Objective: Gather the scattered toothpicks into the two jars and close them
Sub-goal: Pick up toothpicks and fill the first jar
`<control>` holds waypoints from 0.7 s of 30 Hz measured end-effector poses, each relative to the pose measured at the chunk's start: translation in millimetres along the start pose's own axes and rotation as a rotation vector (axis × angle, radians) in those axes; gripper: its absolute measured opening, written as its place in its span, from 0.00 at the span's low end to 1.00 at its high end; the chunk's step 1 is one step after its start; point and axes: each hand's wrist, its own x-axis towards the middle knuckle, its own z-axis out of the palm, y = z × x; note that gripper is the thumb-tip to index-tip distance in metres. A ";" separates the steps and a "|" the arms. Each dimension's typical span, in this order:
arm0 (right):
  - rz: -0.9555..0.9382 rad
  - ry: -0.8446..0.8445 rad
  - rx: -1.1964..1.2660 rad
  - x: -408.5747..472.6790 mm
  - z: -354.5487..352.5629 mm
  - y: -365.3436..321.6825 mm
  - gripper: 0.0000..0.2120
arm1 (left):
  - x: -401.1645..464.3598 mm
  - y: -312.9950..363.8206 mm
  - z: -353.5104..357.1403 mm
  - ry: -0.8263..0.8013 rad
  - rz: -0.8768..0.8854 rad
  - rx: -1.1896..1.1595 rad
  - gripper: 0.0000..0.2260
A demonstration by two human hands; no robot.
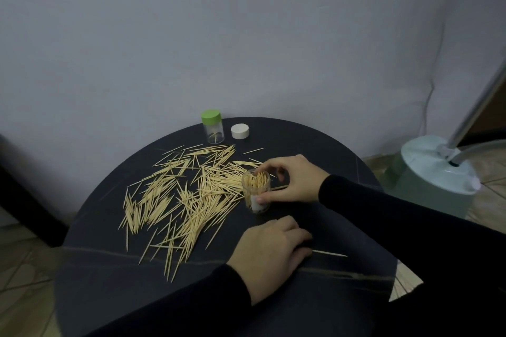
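- Head view: round dark table (90, 268) fills the lower middle of the frame, plain wall behind it, pale green appliance base (432, 178) at the right edge.
- Scattered toothpicks (178, 194) still cover a wide patch at centre-left of the table; judged the bulk of the gathering is left to do.
- Right hand (295, 180), centre-right, has thumb and fingers curled round the open jar (257, 194), holding it steady just at the right edge of the pile.
- Left hand (271, 252), lower centre, lies knuckles up on the table with fingers bent; a single toothpick (328, 253) pokes out to its right, but whether the hand pinches it or merely rests by it, can't tell.
- Open jar is clear, tilted a little, with a bunch of picks standing in it; partly loaded, room left, no lid on.
- Green-lidded jar (213, 127), upper centre at the back of the table, upright, cap on, only a few picks visible inside; judged it needs reopening and filling.
- White lid (240, 131) sits just right of that jar, apart from the open jar; likely its cap, not yet fitted.
- Progress call: early, one jar started, neither finished.
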 end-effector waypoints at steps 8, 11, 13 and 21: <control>0.009 0.012 0.007 1.4 1.8 0.3 0.26 | 5.5 -4.2 0.0 0.034 0.051 0.064 0.10; 0.003 0.023 -0.002 0.7 1.2 1.3 0.23 | 7.7 -16.6 -16.1 0.151 -0.012 0.060 0.08; 0.000 0.016 0.008 0.4 2.1 2.5 0.23 | 13.4 -29.5 -34.5 0.196 -0.058 0.113 0.10; -0.008 0.032 -0.019 0.2 4.7 -0.6 0.28 | 20.1 -78.0 -82.4 0.178 -0.262 0.325 0.14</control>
